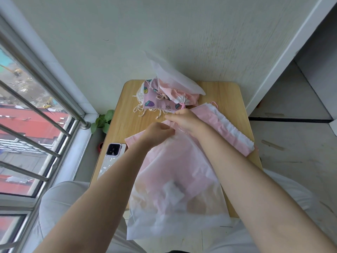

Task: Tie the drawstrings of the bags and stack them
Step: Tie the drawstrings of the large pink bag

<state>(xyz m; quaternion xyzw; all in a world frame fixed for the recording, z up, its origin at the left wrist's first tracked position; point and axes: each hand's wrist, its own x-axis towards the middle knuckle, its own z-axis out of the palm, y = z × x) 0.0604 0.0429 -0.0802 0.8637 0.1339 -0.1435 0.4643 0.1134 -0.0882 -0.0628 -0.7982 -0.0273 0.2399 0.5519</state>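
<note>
A large translucent white drawstring bag (175, 194) lies on the small wooden table (127, 114), reaching over its near edge, with a pink bag partly under it. My left hand (158, 133) and my right hand (184, 119) meet at its gathered mouth, and each pinches the pink drawstring there. A pink and white bag (228, 128) lies flat to the right. At the table's far end sits a pile of bags: a pink strawberry-print pouch (155, 101), a pink and white one (180, 95) and a translucent white one (173, 75) leaning on the wall.
A phone (113, 154) lies at the table's left edge. A small green plant (103, 121) stands on the floor by the window with metal bars (36, 114). My knees in light trousers sit under the near edge.
</note>
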